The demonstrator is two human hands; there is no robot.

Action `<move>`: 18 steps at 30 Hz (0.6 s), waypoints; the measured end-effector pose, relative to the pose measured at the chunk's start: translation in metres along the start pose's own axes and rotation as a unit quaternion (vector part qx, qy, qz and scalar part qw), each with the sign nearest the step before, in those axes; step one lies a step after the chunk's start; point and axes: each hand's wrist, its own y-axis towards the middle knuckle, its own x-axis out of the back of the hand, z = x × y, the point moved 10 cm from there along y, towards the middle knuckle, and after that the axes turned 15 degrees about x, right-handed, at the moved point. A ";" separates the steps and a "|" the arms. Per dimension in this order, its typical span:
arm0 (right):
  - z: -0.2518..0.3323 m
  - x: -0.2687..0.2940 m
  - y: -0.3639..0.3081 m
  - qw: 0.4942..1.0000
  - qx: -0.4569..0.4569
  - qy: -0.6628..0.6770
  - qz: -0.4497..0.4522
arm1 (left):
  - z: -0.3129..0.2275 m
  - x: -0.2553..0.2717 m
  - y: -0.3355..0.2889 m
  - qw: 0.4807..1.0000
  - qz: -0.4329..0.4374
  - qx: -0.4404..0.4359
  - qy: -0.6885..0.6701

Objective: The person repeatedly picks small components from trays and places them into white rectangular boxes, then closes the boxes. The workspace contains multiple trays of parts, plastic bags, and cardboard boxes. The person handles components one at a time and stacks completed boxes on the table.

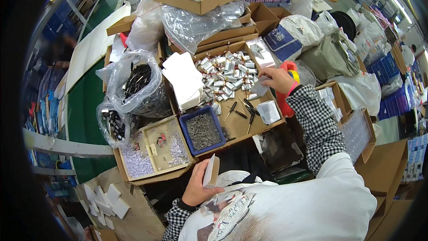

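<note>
My left hand (196,189) grips a small white box (210,174), its brown inner side showing, close to my body. Farther right, my right hand (278,80) pinches a thin pale piece (260,87), perhaps plastic or paper; its kind is unclear. Beneath and left of that hand lies a heap of small silver cells with wires (227,71) in a cardboard tray (232,135). Several black-handled screwdrivers (250,108) lie in the tray's near part, beside a stack of small white pieces (269,112). A blue bin (182,123) full of small screws stands between my hands, toward the left.
A wooden tray (153,151) holds small pale parts. Behind it stand a clear bag of black parts (136,85) and a stack of white cards (183,78). A red tape dispenser (285,103) is beside my right wrist. White boxes (107,201) lie at lower left.
</note>
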 end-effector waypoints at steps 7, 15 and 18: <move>-0.061 -0.048 0.071 0.997 -0.022 -0.076 0.027 | 0.013 0.006 -0.016 0.997 -0.043 0.043 -0.042; -0.056 -0.084 0.121 0.937 -0.002 -0.322 0.138 | 0.044 0.007 -0.033 0.987 -0.083 0.077 -0.115; -0.039 -0.079 0.119 0.935 0.006 -0.321 0.149 | 0.060 0.006 -0.037 0.975 -0.071 0.097 -0.186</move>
